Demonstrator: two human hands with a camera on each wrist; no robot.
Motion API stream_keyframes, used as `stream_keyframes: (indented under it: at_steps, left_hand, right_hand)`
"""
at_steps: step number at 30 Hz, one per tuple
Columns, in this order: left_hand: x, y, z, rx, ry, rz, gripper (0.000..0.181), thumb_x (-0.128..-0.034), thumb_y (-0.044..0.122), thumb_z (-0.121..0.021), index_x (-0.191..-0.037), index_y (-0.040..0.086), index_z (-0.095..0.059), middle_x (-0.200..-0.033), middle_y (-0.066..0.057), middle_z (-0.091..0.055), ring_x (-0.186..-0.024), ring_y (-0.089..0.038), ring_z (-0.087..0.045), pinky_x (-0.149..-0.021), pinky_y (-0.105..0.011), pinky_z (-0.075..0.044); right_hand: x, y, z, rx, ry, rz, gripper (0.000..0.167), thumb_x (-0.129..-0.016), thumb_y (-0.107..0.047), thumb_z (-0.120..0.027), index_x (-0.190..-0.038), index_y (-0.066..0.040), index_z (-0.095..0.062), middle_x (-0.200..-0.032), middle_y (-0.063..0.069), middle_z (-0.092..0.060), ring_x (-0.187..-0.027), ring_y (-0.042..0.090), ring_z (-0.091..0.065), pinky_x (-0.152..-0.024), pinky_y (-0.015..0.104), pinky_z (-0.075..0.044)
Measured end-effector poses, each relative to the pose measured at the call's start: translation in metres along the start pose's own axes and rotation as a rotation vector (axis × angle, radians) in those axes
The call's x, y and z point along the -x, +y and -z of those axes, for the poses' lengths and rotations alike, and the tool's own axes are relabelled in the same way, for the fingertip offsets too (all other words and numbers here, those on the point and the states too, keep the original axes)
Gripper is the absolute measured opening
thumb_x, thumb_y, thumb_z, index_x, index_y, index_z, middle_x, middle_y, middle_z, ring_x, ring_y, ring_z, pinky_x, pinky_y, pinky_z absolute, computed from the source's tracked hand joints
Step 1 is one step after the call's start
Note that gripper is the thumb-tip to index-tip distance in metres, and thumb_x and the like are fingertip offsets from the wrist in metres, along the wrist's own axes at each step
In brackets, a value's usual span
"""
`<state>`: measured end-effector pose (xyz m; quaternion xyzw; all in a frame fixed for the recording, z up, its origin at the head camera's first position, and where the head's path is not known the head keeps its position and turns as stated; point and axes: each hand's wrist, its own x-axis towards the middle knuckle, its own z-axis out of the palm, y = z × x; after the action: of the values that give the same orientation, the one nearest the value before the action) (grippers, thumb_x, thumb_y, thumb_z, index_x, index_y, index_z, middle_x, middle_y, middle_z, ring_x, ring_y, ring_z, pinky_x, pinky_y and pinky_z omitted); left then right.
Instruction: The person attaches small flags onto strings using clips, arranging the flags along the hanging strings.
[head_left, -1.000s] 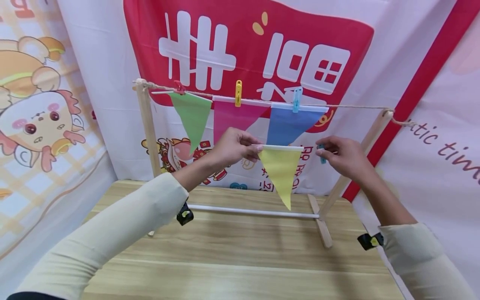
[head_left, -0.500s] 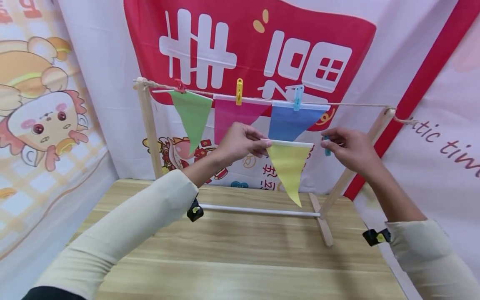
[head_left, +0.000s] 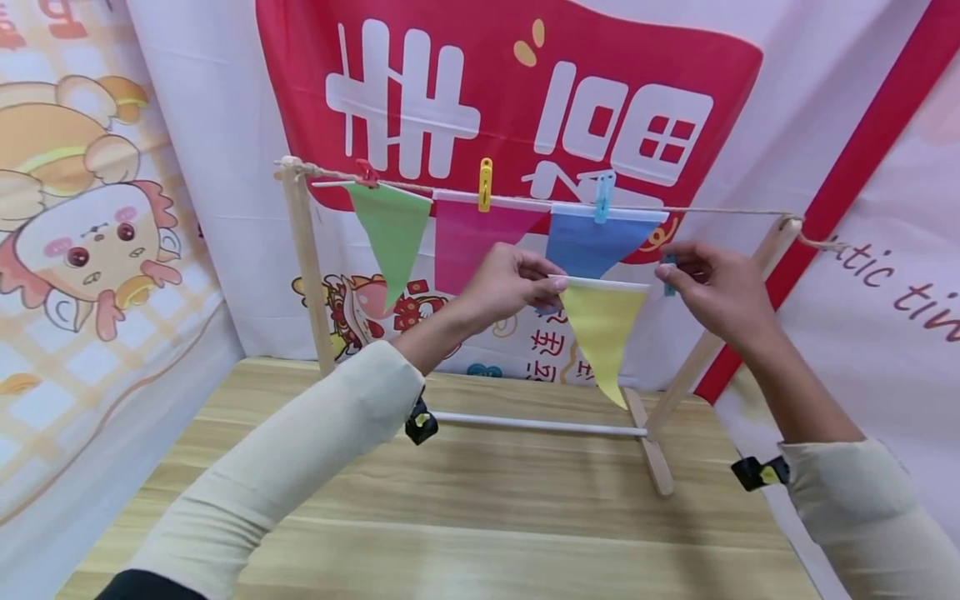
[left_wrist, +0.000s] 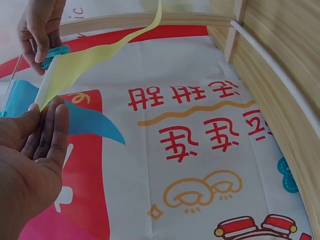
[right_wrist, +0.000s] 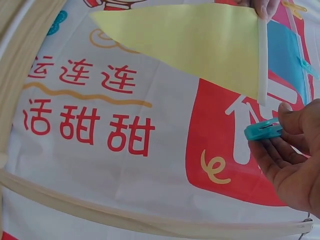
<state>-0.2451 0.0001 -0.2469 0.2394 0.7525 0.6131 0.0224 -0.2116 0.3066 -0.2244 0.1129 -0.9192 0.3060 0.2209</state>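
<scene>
My left hand [head_left: 513,287] pinches the left end of the white top strip of a yellow pennant [head_left: 603,325], whose point hangs down. In front of the twine and just below a blue pennant [head_left: 592,242], the yellow one hangs apart from the line. To its right, my right hand [head_left: 720,292] pinches a teal clothespin [right_wrist: 262,131] between thumb and fingers. The right wrist view shows this clothespin apart from the strip's free end. Along the twine [head_left: 720,209], a light-blue clothespin [head_left: 603,198] sits on the blue pennant and a yellow clothespin [head_left: 485,185] on the pink pennant [head_left: 472,242].
A green pennant [head_left: 392,229] hangs at the left under a red clothespin [head_left: 367,173]. Two wooden posts, left [head_left: 306,267] and right [head_left: 768,246], carry the twine. A white rod [head_left: 540,425] runs low between them over the wooden table [head_left: 450,500]. Printed cloth stands behind.
Both hands have moved right and slightly up, the left one carrying the yellow pennant towards the right post. The right hand keeps hold of the teal clothespin. The camera view has shifted a little.
</scene>
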Motion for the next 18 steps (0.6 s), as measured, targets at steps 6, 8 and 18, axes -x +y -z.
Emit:
stream_keyframes:
  at_steps: [6, 8, 18]
  left_hand:
    - [-0.002, 0.003, -0.002, 0.016, 0.02, 0.004, 0.025, -0.1042, 0.015, -0.083, -0.125, 0.001, -0.083, -0.114, -0.015, -0.086, -0.098, -0.031, -0.086, -0.094, -0.045, -0.072]
    - [-0.003, 0.005, -0.003, 0.021, 0.024, 0.006, 0.025, -0.1041, 0.016, -0.083, -0.125, 0.002, -0.084, -0.114, -0.015, -0.086, -0.097, -0.028, -0.087, -0.093, -0.043, -0.072]
    - [-0.008, 0.007, -0.008, 0.058, 0.034, 0.0, 0.022, -0.1033, 0.016, -0.084, -0.121, 0.003, -0.085, -0.11, -0.015, -0.087, -0.094, -0.025, -0.087, -0.087, -0.038, -0.073]
  right_hand:
    - [0.0, -0.002, 0.004, -0.02, 0.063, 0.003, 0.057, -0.106, -0.04, -0.08, -0.154, -0.01, -0.068, -0.14, 0.019, -0.076, -0.109, 0.024, -0.073, -0.078, -0.001, -0.05]
    - [0.001, -0.003, 0.006, -0.032, 0.084, 0.009, 0.056, -0.106, -0.04, -0.08, -0.153, -0.012, -0.069, -0.141, 0.016, -0.076, -0.107, 0.015, -0.072, -0.079, -0.001, -0.052]
    - [0.001, -0.008, 0.017, -0.113, 0.138, 0.075, 0.048, -0.107, -0.036, -0.08, -0.15, -0.016, -0.073, -0.135, 0.009, -0.076, -0.101, 0.0, -0.071, -0.085, 0.005, -0.057]
